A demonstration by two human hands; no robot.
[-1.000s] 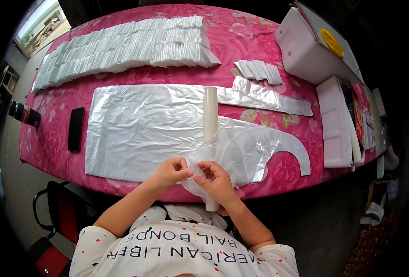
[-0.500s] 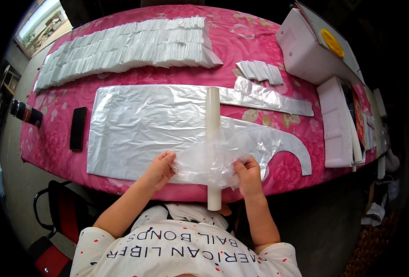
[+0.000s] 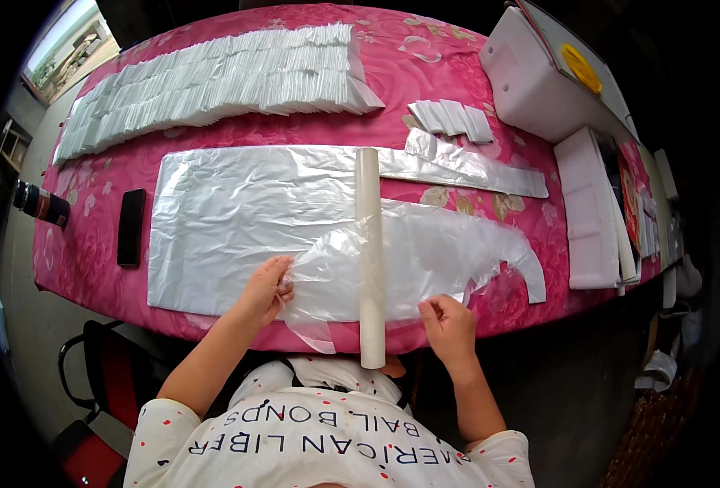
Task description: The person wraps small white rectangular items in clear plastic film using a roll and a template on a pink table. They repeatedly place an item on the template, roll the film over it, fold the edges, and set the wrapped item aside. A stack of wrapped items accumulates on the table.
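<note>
A stack of whitish, see-through plastic carrier bags [image 3: 213, 236] lies flat on the table, with curved handles at its right end. Across it rests a long pale tube [image 3: 370, 260], its near end jutting past the table edge. My left hand [image 3: 264, 289] pinches the loose end of a clear plastic bag [image 3: 321, 281] left of the tube; a corner of the film hangs near the table edge. Right of the tube, my right hand [image 3: 451, 327] is closed, thumb against bent fingers, beside the film's near edge. Whether any film is between those fingers is hidden.
Long rows of folded white packets [image 3: 213, 77] stand at the far left, and a few more packets [image 3: 451, 120] at the far right. A folded plastic strip [image 3: 490, 172], foam boxes [image 3: 530, 77], a black phone [image 3: 132, 228] and a dark bottle [image 3: 41, 203] surround the stack.
My hands have moved apart, the left slightly left and the right slightly right and down. The film bunched over the tube has spread out, leaving the tube uncovered.
</note>
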